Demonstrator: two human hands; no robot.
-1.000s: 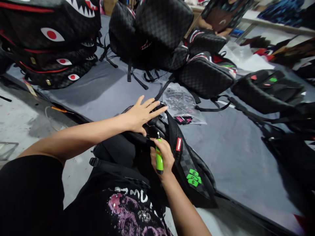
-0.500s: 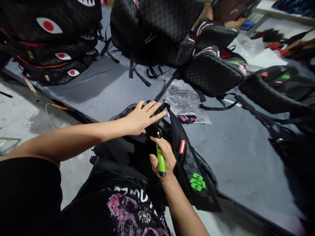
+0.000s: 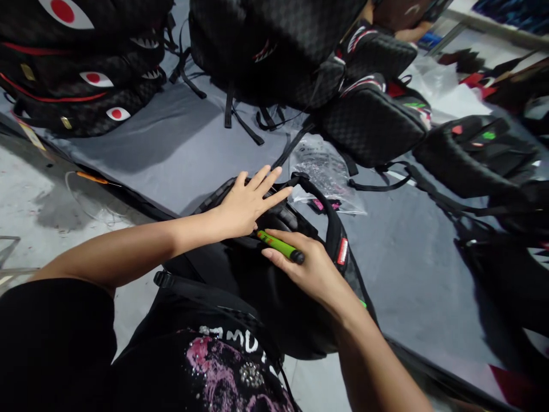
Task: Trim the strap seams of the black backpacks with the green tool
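A black checkered backpack (image 3: 257,286) lies at the table's near edge, against my body. My left hand (image 3: 251,203) rests on its upper part with the fingers spread, near the top handle. Between the thumb and fingers of my right hand (image 3: 309,260) is a green marker pen (image 3: 278,245) with a black end. It slants with its front end close beside my left palm; the tip is hidden there. A red label (image 3: 342,252) shows on the backpack's side, to the right of my right hand.
A clear plastic bag (image 3: 321,166) lies just beyond the backpack on the grey table (image 3: 407,257). Black backpacks with red eyes (image 3: 94,79) are stacked at the left. More checkered bags (image 3: 373,120) stand at the back and right. Another person's arm (image 3: 412,33) shows at the far end.
My right hand has turned the marker from upright to slanting and brought its front end towards my left palm. The backpack's right side has shifted, hiding most of the green patch. My left hand stays spread.
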